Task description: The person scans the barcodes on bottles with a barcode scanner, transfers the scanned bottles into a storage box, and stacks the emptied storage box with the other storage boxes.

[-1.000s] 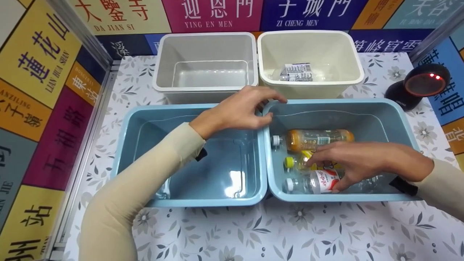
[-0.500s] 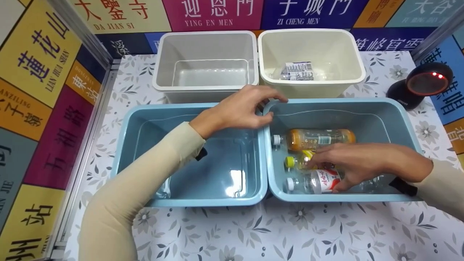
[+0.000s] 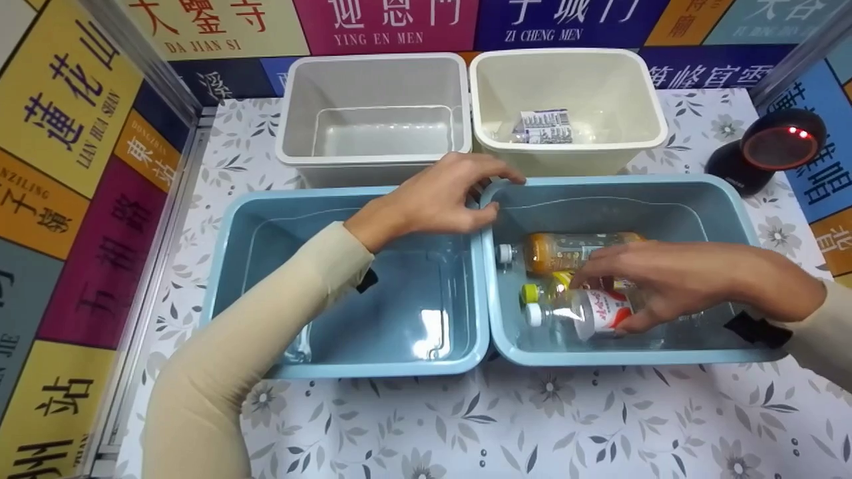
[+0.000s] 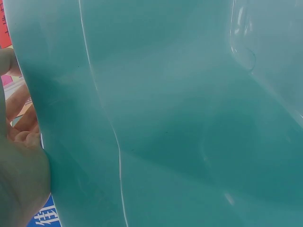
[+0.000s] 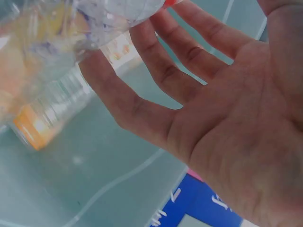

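Right fingers (image 3: 592, 267) grip a red-labelled bottle (image 3: 601, 310) — left fingers (image 3: 494, 169) bend loosely at a bin rim (image 3: 619, 179).

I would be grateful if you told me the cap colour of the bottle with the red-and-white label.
The cap is white; it shows best in the head view.

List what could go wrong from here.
The right hand pinches the red-and-white-labelled bottle from above, so it might slip. Its white cap appears close beside the yellow-green-capped bottle, which could get knocked. It might also catch the blue bin if lifted too low.
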Tool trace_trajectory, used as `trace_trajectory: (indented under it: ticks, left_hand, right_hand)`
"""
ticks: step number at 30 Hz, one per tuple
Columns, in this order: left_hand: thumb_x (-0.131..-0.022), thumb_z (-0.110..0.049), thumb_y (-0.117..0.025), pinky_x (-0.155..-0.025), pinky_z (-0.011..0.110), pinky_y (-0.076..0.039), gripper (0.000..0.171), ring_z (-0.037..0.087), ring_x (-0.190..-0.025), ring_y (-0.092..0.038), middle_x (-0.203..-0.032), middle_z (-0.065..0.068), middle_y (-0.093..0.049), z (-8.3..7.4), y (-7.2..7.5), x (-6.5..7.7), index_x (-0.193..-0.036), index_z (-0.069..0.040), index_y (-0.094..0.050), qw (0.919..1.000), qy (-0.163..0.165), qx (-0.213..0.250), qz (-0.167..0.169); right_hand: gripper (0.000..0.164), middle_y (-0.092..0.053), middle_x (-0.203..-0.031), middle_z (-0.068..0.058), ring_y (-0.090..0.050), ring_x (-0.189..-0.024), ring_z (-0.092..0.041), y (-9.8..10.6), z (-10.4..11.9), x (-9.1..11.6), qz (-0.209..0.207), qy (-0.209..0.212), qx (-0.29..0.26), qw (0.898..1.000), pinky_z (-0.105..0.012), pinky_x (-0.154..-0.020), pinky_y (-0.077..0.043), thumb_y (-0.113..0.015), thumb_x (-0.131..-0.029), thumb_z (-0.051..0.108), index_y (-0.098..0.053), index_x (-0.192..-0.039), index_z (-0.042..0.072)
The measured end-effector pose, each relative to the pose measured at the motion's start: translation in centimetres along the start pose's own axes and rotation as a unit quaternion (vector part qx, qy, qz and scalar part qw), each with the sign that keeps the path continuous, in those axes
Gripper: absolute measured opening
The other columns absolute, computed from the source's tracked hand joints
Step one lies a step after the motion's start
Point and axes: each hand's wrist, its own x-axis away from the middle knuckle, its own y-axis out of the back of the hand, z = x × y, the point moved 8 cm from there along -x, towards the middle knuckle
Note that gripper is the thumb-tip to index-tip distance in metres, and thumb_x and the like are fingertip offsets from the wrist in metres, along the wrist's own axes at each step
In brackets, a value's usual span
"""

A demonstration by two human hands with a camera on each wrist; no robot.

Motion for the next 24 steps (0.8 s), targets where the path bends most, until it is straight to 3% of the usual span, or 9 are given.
trace_trajectory:
  ticks: [3,11,24]
  left_hand:
    - [-0.097,-0.022,-0.065,-0.092,0.018,-0.058,0.049,0.009,-0.12,-0.068,-0.147,-0.002,-0.07,0.0,0.1,0.0,-0.146,-0.017,-0.067,1.0,0.001,-0.002,-0.003]
    - [-0.097,-0.023,-0.065,-0.092,0.016,-0.057,0.049,0.008,-0.117,-0.068,-0.147,-0.002,-0.07,0.0,0.2,0.1,-0.146,-0.017,-0.067,1.0,0.001,-0.003,-0.005]
    - [-0.096,-0.023,-0.066,-0.092,0.016,-0.057,0.049,0.008,-0.117,-0.068,-0.146,-0.001,-0.07,-0.1,0.1,0.0,-0.145,-0.016,-0.067,1.0,-0.002,0.002,-0.003]
  right_hand:
    - [0.068,-0.068,-0.129,0.015,-0.062,-0.108,-0.004,1.1,-0.1,0.5,-0.02,-0.008,0.019,1.0,-0.041,-0.095,-0.058,-0.094,-0.081,0.041,-0.068,-0.141,0.026]
    - [0.073,-0.067,-0.127,0.016,-0.062,-0.104,-0.002,2.5,0.0,1.2,-0.051,-0.007,0.011,0.999,-0.032,-0.085,-0.061,-0.096,-0.08,0.036,-0.066,-0.146,0.026]
    - [0.075,-0.062,-0.125,0.018,-0.059,-0.106,-0.006,3.7,-0.4,1.8,-0.068,-0.047,0.018,0.996,-0.032,-0.084,-0.057,-0.096,-0.08,0.041,-0.063,-0.146,0.032]
